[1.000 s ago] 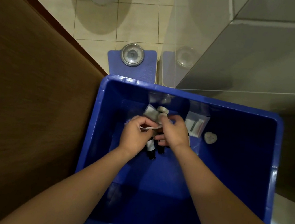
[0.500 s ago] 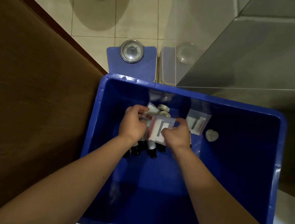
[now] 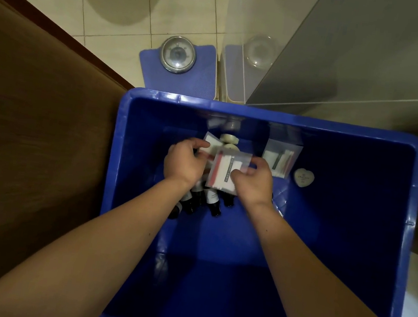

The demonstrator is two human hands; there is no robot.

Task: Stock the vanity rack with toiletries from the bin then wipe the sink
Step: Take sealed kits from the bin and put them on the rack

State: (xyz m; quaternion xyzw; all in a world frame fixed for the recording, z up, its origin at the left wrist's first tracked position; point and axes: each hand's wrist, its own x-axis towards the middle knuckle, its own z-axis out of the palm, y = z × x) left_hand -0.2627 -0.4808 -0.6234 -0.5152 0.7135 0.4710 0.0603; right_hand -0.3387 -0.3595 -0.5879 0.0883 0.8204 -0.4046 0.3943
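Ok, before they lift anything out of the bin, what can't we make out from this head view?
- Dark bottles: upper parts hidden under the left hand and the clear packet; count unclear.
- Print on the heart-shaped soap: too small.
- Near wall of the blue bin: cut off by the bottom edge.
- Vanity rack and sink: outside the head view.

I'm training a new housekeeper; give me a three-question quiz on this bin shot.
1. True or false: the right hand grips a clear packet.
2. What lies alone right of the second packet in the bin? A) comb B) heart-shaped soap C) razor
3. Fill in: the dark bottles lie below the ____ hand.

Key: 1 true; 2 B; 3 left.
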